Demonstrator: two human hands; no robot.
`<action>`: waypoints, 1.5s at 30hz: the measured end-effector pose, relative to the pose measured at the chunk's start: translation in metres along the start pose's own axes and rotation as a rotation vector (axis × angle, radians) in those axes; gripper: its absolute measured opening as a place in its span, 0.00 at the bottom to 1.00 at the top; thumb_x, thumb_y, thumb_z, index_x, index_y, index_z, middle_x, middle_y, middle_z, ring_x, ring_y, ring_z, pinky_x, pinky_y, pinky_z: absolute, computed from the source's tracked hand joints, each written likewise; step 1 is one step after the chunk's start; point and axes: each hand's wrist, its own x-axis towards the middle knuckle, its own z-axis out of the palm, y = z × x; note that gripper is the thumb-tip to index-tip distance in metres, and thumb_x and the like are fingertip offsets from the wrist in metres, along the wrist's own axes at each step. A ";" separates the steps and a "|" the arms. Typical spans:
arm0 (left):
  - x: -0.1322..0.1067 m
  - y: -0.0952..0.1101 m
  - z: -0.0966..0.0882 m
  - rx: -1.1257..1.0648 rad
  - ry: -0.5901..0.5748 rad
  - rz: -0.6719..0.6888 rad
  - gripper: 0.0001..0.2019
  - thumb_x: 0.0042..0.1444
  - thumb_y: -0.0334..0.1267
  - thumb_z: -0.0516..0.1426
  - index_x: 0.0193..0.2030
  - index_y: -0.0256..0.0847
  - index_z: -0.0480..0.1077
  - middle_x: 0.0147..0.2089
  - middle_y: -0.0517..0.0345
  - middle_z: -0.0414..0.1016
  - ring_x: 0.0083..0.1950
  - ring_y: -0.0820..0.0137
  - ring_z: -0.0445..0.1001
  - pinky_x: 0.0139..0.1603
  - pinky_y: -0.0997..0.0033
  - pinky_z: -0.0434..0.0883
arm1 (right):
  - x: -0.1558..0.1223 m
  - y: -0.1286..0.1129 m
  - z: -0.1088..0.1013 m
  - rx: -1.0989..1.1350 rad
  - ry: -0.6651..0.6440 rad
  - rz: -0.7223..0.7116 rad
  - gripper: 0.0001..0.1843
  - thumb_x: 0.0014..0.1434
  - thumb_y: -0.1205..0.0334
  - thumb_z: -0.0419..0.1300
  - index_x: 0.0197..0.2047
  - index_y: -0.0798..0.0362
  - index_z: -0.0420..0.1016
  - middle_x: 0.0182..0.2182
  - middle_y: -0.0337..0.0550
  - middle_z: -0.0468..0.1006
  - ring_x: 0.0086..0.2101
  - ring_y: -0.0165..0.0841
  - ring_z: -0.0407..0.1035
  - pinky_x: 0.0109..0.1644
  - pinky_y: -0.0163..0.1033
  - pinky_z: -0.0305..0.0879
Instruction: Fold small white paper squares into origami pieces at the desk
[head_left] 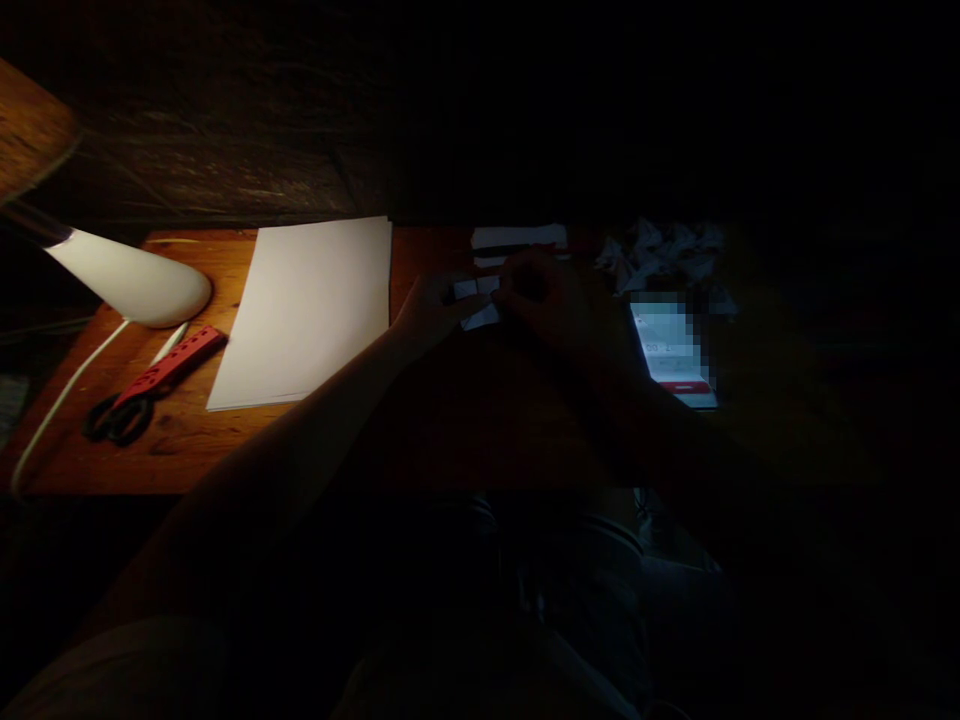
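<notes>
Shadowed legs (577,570) sit at six o'clock in a nearly black room (255,170). Ahead, the wooden counter (465,410) glows toward ten, beside a white lamp (135,275); a paper stack (311,310) lies at eleven. At twelve, left hand (433,306) and right hand (546,290) pinch a small folded paper (481,317), grip closed.

A wooden counter (187,428) is standing before a rough, mottled brown wall (247,170). At its left end a white lamp (139,280) is resting on the wood, and warm light is pooling nearby. Farther right a lit screen (664,342) is giving a small, cool glow, while everything beyond is lying in near-total darkness.
</notes>
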 end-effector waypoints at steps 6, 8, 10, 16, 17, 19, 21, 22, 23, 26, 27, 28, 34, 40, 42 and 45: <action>0.001 -0.004 0.001 -0.039 -0.004 -0.007 0.12 0.58 0.42 0.70 0.40 0.36 0.78 0.31 0.56 0.75 0.36 0.67 0.75 0.34 0.71 0.71 | 0.000 0.000 0.002 0.004 0.020 0.044 0.08 0.60 0.62 0.71 0.41 0.48 0.76 0.40 0.41 0.82 0.43 0.38 0.75 0.52 0.43 0.74; 0.001 -0.004 0.001 -0.051 0.000 0.005 0.12 0.58 0.43 0.71 0.39 0.37 0.78 0.31 0.56 0.75 0.34 0.68 0.74 0.32 0.72 0.70 | 0.000 -0.001 0.002 0.014 0.020 0.038 0.08 0.60 0.63 0.70 0.41 0.48 0.76 0.40 0.41 0.82 0.42 0.38 0.76 0.51 0.43 0.74; 0.001 -0.003 0.001 -0.044 -0.001 0.009 0.12 0.57 0.44 0.71 0.37 0.37 0.78 0.29 0.58 0.74 0.32 0.71 0.72 0.30 0.74 0.69 | 0.000 -0.002 0.001 0.010 0.008 0.036 0.08 0.61 0.61 0.70 0.41 0.48 0.76 0.40 0.42 0.83 0.43 0.38 0.76 0.51 0.43 0.74; -0.001 0.002 0.001 -0.028 -0.004 -0.011 0.12 0.58 0.44 0.69 0.33 0.37 0.77 0.27 0.58 0.73 0.31 0.72 0.71 0.29 0.75 0.66 | -0.003 -0.013 -0.005 -0.027 -0.003 0.062 0.10 0.62 0.55 0.70 0.38 0.48 0.74 0.38 0.43 0.83 0.42 0.39 0.75 0.48 0.43 0.74; -0.002 0.002 0.001 -0.029 0.003 -0.015 0.12 0.59 0.44 0.69 0.33 0.37 0.76 0.27 0.58 0.74 0.32 0.71 0.71 0.29 0.74 0.66 | -0.003 -0.014 -0.006 -0.034 -0.004 0.060 0.10 0.61 0.55 0.70 0.37 0.48 0.74 0.37 0.43 0.83 0.42 0.39 0.75 0.47 0.43 0.74; -0.002 0.003 0.001 -0.030 0.015 -0.018 0.13 0.59 0.44 0.69 0.32 0.37 0.76 0.28 0.58 0.74 0.31 0.72 0.70 0.29 0.74 0.66 | -0.003 -0.014 -0.006 -0.034 0.000 0.055 0.09 0.61 0.56 0.70 0.36 0.48 0.73 0.37 0.43 0.82 0.40 0.39 0.74 0.46 0.42 0.74; -0.002 0.003 0.001 -0.026 0.021 -0.012 0.13 0.59 0.44 0.69 0.31 0.37 0.75 0.27 0.60 0.73 0.30 0.73 0.68 0.29 0.74 0.64 | -0.003 -0.011 -0.003 -0.013 0.010 0.055 0.10 0.61 0.57 0.69 0.35 0.48 0.72 0.35 0.42 0.82 0.39 0.37 0.74 0.45 0.41 0.73; -0.002 0.003 0.001 -0.023 0.020 -0.010 0.14 0.58 0.44 0.70 0.30 0.38 0.75 0.27 0.61 0.72 0.29 0.74 0.67 0.28 0.74 0.63 | -0.002 -0.009 -0.002 0.000 0.011 0.056 0.10 0.61 0.57 0.69 0.35 0.48 0.72 0.35 0.42 0.81 0.39 0.37 0.74 0.45 0.41 0.73; -0.001 0.003 0.001 -0.019 0.021 -0.010 0.14 0.58 0.43 0.70 0.29 0.38 0.74 0.26 0.61 0.71 0.28 0.75 0.65 0.27 0.74 0.62 | -0.002 -0.007 0.000 0.013 0.010 0.058 0.10 0.61 0.57 0.69 0.34 0.48 0.71 0.35 0.41 0.81 0.39 0.37 0.74 0.45 0.41 0.73; 0.000 0.003 0.001 -0.014 0.025 -0.021 0.15 0.58 0.43 0.70 0.28 0.38 0.73 0.25 0.62 0.71 0.27 0.76 0.65 0.26 0.74 0.60 | -0.001 -0.003 0.004 0.059 0.005 0.065 0.11 0.61 0.58 0.70 0.34 0.48 0.71 0.35 0.42 0.81 0.39 0.37 0.74 0.46 0.42 0.73; 0.000 0.003 0.001 -0.012 0.027 -0.025 0.15 0.58 0.42 0.70 0.27 0.38 0.73 0.25 0.62 0.71 0.27 0.76 0.65 0.26 0.74 0.60 | -0.001 -0.003 0.005 0.079 0.005 0.067 0.11 0.61 0.58 0.70 0.33 0.48 0.71 0.35 0.42 0.81 0.39 0.37 0.74 0.45 0.42 0.73; 0.000 0.003 0.001 -0.010 0.028 -0.028 0.16 0.58 0.43 0.70 0.27 0.38 0.73 0.25 0.62 0.71 0.27 0.75 0.65 0.27 0.74 0.60 | -0.001 -0.004 0.005 0.096 0.005 0.068 0.11 0.60 0.59 0.70 0.33 0.48 0.71 0.35 0.42 0.81 0.38 0.37 0.74 0.45 0.42 0.73; -0.003 0.003 0.001 -0.044 0.012 -0.099 0.14 0.56 0.46 0.69 0.29 0.38 0.76 0.27 0.61 0.73 0.28 0.75 0.67 0.28 0.75 0.60 | -0.002 -0.008 0.001 0.127 0.002 0.052 0.07 0.57 0.62 0.69 0.31 0.48 0.74 0.33 0.41 0.83 0.35 0.37 0.74 0.44 0.43 0.74; -0.004 0.003 0.002 -0.076 0.026 -0.172 0.14 0.52 0.48 0.70 0.29 0.38 0.78 0.25 0.61 0.73 0.27 0.75 0.66 0.28 0.75 0.60 | -0.001 -0.002 0.004 0.134 0.036 0.007 0.04 0.57 0.61 0.67 0.31 0.49 0.77 0.32 0.42 0.83 0.34 0.37 0.75 0.43 0.44 0.73; -0.004 0.005 0.002 -0.119 0.023 -0.189 0.14 0.51 0.48 0.71 0.32 0.38 0.81 0.30 0.57 0.79 0.30 0.72 0.72 0.31 0.73 0.65 | -0.001 -0.003 0.004 0.123 0.028 -0.010 0.04 0.57 0.61 0.66 0.31 0.48 0.78 0.33 0.43 0.83 0.36 0.38 0.75 0.45 0.44 0.73; -0.005 0.010 0.003 -0.136 0.026 -0.178 0.17 0.47 0.51 0.73 0.28 0.39 0.80 0.27 0.59 0.76 0.29 0.72 0.69 0.30 0.73 0.63 | -0.002 -0.005 0.002 0.128 0.026 -0.017 0.04 0.59 0.60 0.66 0.32 0.48 0.78 0.32 0.43 0.83 0.35 0.38 0.75 0.42 0.44 0.73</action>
